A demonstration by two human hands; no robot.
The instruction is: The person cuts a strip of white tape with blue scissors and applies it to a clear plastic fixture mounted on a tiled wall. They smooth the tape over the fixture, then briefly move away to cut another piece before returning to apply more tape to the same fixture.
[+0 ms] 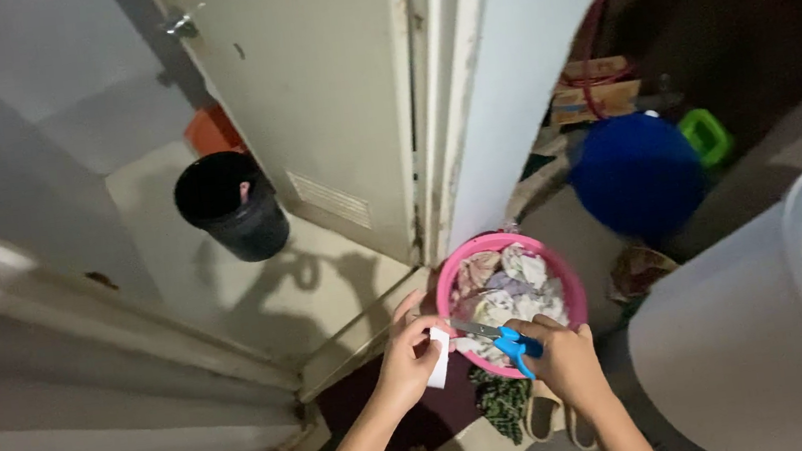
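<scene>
My right hand (567,358) grips blue-handled scissors (499,337), their metal blades pointing left toward a small white sachet (439,357). My left hand (406,356) pinches that sachet by its upper edge. Both hands hover over the near rim of a pink basin (448,281) on the floor, filled with crumpled pale cloths (513,278).
A black bucket (233,204) stands on the tiled floor beyond an open cream door (326,93). A large white tub (793,312) is at right, a blue round container (635,174) and a green item (706,135) behind the basin. Sandals (543,411) lie below my hands.
</scene>
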